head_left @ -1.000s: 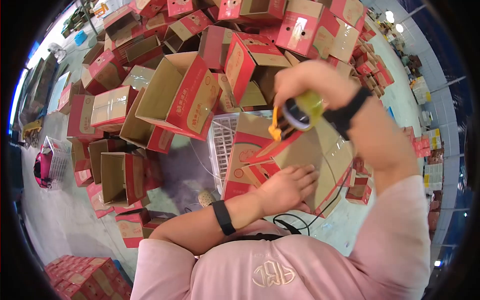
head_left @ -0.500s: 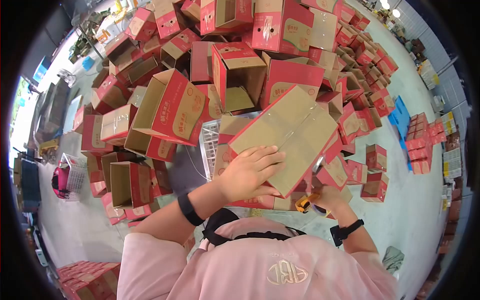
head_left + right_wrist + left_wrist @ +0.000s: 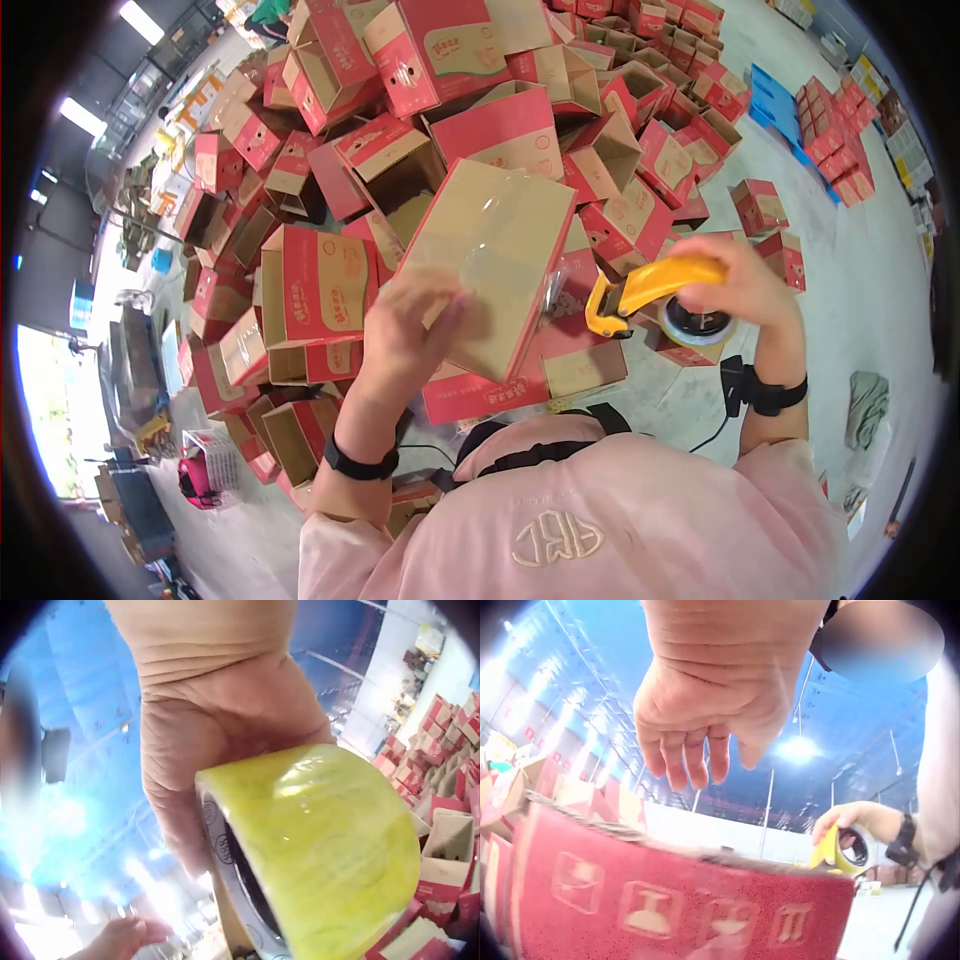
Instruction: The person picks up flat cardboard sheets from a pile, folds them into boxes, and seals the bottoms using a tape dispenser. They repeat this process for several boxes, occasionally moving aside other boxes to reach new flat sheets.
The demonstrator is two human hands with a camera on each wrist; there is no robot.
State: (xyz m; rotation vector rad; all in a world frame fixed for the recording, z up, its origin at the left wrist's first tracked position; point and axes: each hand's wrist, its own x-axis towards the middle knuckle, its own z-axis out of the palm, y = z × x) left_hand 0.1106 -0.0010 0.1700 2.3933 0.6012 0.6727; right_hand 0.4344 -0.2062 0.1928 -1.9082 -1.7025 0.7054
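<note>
A red and tan cardboard box (image 3: pixel 500 235) stands in front of me, its tan face up with a strip of shiny clear tape along the middle. Over the box's left side hovers my left hand (image 3: pixel 400 325), fingers loosely bent and holding nothing. The left wrist view shows that hand above the edge of the box's red side (image 3: pixel 682 907). To the right of the box, my right hand (image 3: pixel 750 280) grips a yellow-orange tape dispenser (image 3: pixel 665 280). Its thick yellowish tape roll (image 3: pixel 330 840) fills much of the right wrist view, hiding most of the fingers.
A large heap of open red cartons (image 3: pixel 390 165) rises beyond and to the left. More boxes (image 3: pixel 775 255) stand on the floor at the right, near a blue pallet (image 3: pixel 785 125). A white basket (image 3: pixel 220 460) sits at lower left, and a grey-green cloth (image 3: pixel 867 405) lies far right.
My left hand has lifted off the box face it pressed on. The right hand first brought the tape dispenser from above the box down to its near right, then out to the right.
</note>
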